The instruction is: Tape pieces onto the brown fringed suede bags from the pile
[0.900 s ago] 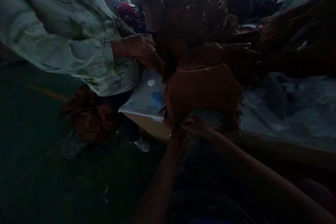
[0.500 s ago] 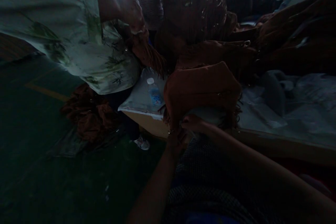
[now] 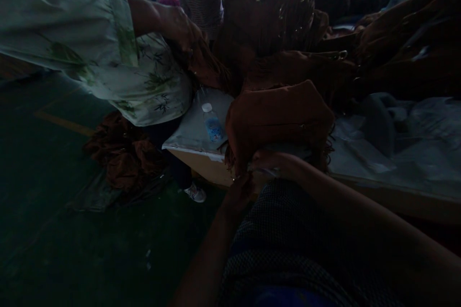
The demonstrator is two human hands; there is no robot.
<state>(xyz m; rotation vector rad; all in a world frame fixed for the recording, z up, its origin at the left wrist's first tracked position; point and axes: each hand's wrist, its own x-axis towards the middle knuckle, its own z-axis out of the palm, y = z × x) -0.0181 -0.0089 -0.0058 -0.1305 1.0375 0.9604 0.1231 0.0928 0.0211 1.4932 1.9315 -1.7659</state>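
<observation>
The right hand [image 3: 273, 162] curls closed on the lower edge of a brown leather handbag [image 3: 277, 122], directly above it. The left hand [image 3: 239, 196], just beside, touches the bag's corner; too dark to tell if it grips. A water bottle [image 3: 212, 123] rests on the tabletop [image 3: 190, 139], up and left of both hands.

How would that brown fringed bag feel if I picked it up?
Probably soft and floppy: the brown fringed bag sags in folds, and its fringe hangs loose. It may feel fairly light, though its metal zip pull could add a tiny bit of weight.
</observation>
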